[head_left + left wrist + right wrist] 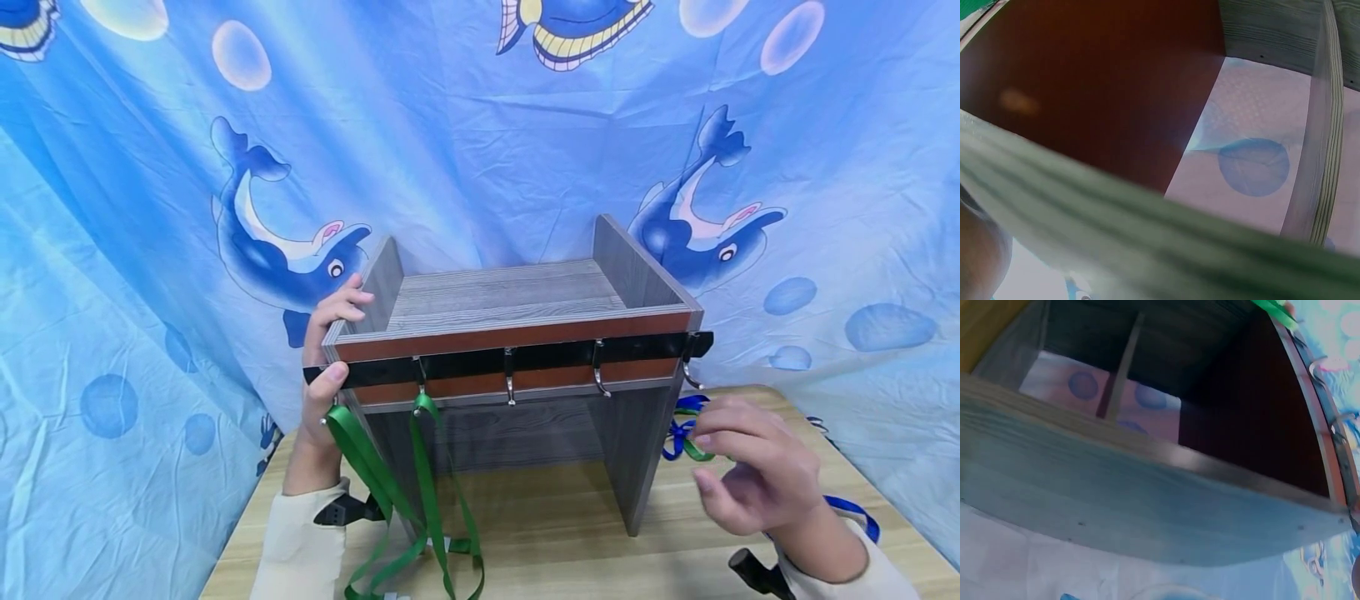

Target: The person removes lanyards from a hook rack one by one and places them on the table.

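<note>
A grey wood-grain shelf unit (495,292) stands on the table, a brown strip (472,337) along its upper front. Across that strip runs a black hook rail (555,354) with several silver hooks. Green ribbons (371,467) hang from its two leftmost hooks and trail down to the tabletop. My left hand (330,333) grips the unit's upper left corner, thumb on the rail's end and fingers over the side panel. Right of the unit, my right hand (761,467) hovers with loosely bent fingers, slightly blurred; I see nothing in it.
Blue ribbon (677,433) with some green lies on the wooden table (555,558) behind my right hand. More blue ribbon (855,507) shows by the right wrist. A blue curtain (465,167) printed with dolphins hangs behind and around the table.
</note>
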A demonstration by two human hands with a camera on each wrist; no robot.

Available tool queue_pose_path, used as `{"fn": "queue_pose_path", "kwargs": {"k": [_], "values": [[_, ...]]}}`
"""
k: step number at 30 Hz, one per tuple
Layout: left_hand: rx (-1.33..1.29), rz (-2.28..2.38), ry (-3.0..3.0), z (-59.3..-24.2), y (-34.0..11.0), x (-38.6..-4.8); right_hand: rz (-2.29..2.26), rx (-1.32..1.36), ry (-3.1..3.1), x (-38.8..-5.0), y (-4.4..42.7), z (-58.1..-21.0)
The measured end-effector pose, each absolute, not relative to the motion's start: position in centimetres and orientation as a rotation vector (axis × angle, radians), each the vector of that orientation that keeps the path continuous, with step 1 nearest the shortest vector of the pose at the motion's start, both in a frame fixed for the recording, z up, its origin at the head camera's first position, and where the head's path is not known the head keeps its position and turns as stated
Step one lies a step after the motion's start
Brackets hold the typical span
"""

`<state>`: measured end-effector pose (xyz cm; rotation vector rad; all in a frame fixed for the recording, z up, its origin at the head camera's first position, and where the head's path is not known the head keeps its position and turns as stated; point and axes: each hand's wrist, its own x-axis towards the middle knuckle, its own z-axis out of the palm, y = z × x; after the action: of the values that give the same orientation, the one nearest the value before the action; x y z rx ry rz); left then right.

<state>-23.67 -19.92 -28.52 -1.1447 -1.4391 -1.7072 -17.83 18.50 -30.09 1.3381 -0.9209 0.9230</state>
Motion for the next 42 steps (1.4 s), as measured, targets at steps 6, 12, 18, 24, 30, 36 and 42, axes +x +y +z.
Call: {"fn": "queue_pose_path", "kwargs": {"k": [6, 12, 18, 24, 30, 36, 42], "values": [[-1.145, -1.692, -1.445, -28.4, -19.7, -23.8, 0.795, 1.432, -1.141, -18.3, 18.7, -31.8], [-1.123, -1.670, -1.462, -28.4, -19.5, -24.0, 0.782, 1.543, -1.381, -18.6, 18.8, -33.1], [-1.131, -1.672, -1.458, -28.4, -19.3, -24.2, 0.789, 1.493, -1.660, -18.5, 18.7, -34.5], [-1.138, -1.690, -1.447, -28.3, -19.3, -24.2, 0.754, 1.352, -1.843, -18.6, 17.4, -35.7], [-1.150, -1.748, -1.421, -28.4, -19.3, -24.1, 0.804, 1.313, -2.038, -18.7, 15.3, -36.5], [-1.134, -1.761, -1.401, -28.5, -19.6, -23.9, 1.002, 1.390, -2.199, -18.9, 11.8, -37.4], [-1.151, -1.751, -1.389, -28.6, -19.8, -24.0, 1.263, 1.390, -2.406, -18.6, 8.7, -37.6]]}}
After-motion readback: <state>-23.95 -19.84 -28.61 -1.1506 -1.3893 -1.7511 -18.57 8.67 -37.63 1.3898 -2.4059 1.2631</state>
